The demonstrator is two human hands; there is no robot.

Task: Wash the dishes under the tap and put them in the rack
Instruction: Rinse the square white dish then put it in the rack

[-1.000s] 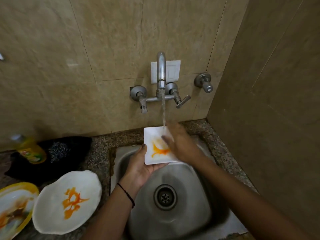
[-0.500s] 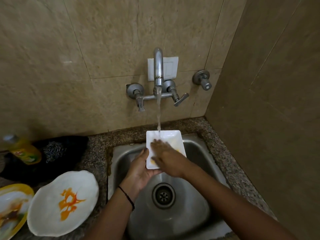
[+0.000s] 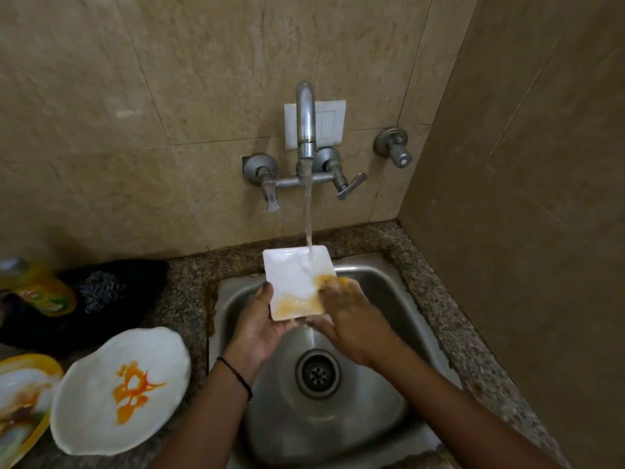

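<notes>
Left hand (image 3: 260, 326) cups the dish (image 3: 294, 275) from below, thumb hooked over its left edge, fingers hidden under it, a close grip. Right hand (image 3: 351, 319) lies fairly flat on the dish's lower right corner, fingers blurred and smeared yellow, pressing rather than clasping.

The dish is small, square, glossy white with rounded corners. It is tilted over the sink (image 3: 372, 418) with yellow residue along its low edge. Water (image 3: 308, 214) from the metal tap (image 3: 306, 120) hits its top right.

The sink is dull steel with a round drain (image 3: 318, 373), set in a speckled stone counter (image 3: 456, 299). To the left is a wavy-edged white plate (image 3: 101, 394) with orange stains, well apart from the dish.
</notes>
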